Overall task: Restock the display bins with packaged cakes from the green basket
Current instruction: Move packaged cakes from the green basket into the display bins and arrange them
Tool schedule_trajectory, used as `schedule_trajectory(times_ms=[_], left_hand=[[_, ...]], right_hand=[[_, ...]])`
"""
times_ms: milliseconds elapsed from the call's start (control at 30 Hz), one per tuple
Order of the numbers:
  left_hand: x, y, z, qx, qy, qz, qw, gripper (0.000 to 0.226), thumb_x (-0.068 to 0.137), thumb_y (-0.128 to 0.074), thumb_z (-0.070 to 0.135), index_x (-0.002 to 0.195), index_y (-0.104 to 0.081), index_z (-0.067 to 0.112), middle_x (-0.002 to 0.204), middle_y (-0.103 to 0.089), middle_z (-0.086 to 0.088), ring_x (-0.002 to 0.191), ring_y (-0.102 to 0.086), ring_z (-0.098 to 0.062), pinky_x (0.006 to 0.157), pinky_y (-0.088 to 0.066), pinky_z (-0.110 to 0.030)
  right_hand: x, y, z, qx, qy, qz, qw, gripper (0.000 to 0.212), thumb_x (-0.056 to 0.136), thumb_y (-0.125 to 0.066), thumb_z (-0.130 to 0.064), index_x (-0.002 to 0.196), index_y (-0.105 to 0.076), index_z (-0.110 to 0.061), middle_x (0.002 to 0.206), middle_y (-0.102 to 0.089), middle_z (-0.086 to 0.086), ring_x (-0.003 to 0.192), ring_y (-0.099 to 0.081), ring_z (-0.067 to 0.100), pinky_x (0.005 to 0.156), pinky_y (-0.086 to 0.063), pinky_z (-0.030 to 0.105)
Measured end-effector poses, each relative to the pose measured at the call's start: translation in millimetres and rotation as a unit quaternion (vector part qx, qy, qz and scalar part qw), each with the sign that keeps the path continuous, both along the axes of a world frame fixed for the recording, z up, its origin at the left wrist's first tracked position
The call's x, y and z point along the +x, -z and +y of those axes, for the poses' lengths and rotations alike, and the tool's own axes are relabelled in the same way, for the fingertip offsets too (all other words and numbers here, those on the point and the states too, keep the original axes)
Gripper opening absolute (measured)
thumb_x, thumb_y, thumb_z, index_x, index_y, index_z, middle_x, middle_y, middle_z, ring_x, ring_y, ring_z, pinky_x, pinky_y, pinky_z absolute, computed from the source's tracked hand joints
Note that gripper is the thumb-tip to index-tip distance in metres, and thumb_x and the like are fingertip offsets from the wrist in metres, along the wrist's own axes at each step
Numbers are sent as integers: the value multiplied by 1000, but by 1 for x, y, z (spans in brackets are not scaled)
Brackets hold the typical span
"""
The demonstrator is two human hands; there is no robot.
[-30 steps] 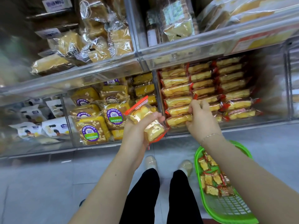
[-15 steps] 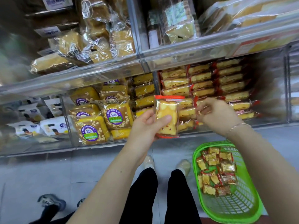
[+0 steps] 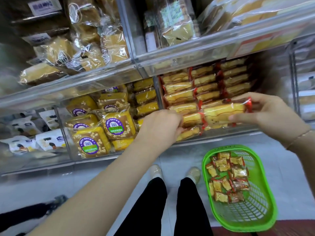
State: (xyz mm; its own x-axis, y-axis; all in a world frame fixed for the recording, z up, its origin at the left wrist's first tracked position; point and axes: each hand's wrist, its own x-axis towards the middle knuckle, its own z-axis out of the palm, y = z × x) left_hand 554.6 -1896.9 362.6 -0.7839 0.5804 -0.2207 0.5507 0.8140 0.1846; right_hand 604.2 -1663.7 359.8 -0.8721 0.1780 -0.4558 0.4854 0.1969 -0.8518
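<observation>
We are in a shop, at a snack or bakery display. Clear plastic bins [image 3: 187, 53] run in two tiers, split by transparent dividers, each compartment stocked with one kind of wrapped cake: red-edged yellow cake packs [image 3: 180, 97] ranked in neat rows, round-labelled cakes [image 3: 117, 123] in the next compartment, white-wrapped packs [image 3: 22, 145] toward the lower tier's left edge. A price tag [image 3: 44, 6] sits at the top left corner. On the pale tiled floor [image 3: 281, 159] stands a green basket [image 3: 265, 217] of small packs.

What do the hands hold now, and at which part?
The right hand pinches a packaged cake at its right end. The left hand rests on cakes in the bin; its grip is hidden.
</observation>
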Motion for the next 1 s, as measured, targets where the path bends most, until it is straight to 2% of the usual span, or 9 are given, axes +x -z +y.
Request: schedule_trajectory(times_ms=[167,267,367,467,567,633,733,867,1000], left_hand=[[-3,15,19,-198,147,28,969,25,93,-55,44,89,-65,21,72,-50,1,82,-62,-24,61,-35,-27],[-2,23,27,-233,168,27,957,11,92,-60,25,81,-61,23,67,-47,4,70,-54,-22,61,-36,-27],[-9,26,26,-222,154,42,962,9,90,-59,20,83,-63,23,69,-55,3,68,-52,-24,58,-33,-27],[-16,24,22,-207,134,53,968,12,91,-56,26,88,-67,21,63,-44,4,64,-48,-23,48,-22,-24],[-21,24,22,-193,122,58,972,16,91,-57,33,88,-65,20,65,-50,3,63,-49,-24,48,-24,-25],[-24,24,23,-189,114,58,974,20,90,-59,38,88,-66,20,66,-54,1,64,-51,-26,53,-30,-27],[-29,26,24,-182,104,51,976,22,88,-60,41,89,-69,20,66,-56,0,65,-54,-28,55,-33,-28],[-33,29,26,-171,102,45,979,24,86,-62,43,86,-69,20,60,-49,2,63,-53,-27,56,-37,-29],[-33,30,25,-168,112,48,978,27,86,-63,47,82,-66,20,54,-39,5,60,-46,-25,55,-36,-30]], right_hand=[[4,5,0,63,-48,-8,997,35,65,-79,3,80,-63,-25,73,-61,2,61,-51,13,52,-40,6],[4,9,-5,65,-61,3,996,36,66,-78,4,79,-63,-27,72,-59,5,57,-47,13,51,-38,8],[5,14,-8,93,-97,-3,991,36,66,-79,-2,78,-65,-33,76,-60,10,62,-49,24,62,-45,22],[3,19,-16,181,-126,-3,975,40,64,-79,-8,76,-63,-42,99,-53,2,89,-50,25,85,-45,35],[-5,17,-20,217,-152,-26,964,38,65,-76,-12,73,-60,-45,89,-48,-10,76,-52,18,66,-43,25],[-8,15,-19,213,-175,-59,960,34,62,-78,-14,75,-63,-41,82,-60,-2,69,-56,17,55,-43,24],[-10,10,-17,194,-173,-106,960,33,59,-83,-18,76,-64,-39,82,-64,1,74,-58,20,59,-45,29],[-12,21,-32,275,-201,-136,930,38,70,-75,-17,103,-68,-35,78,-56,-6,67,-50,12,56,-37,22],[-12,38,-54,172,-220,-176,944,53,77,-65,-20,128,-52,-23,98,-63,2,76,-58,16,63,-49,28]])
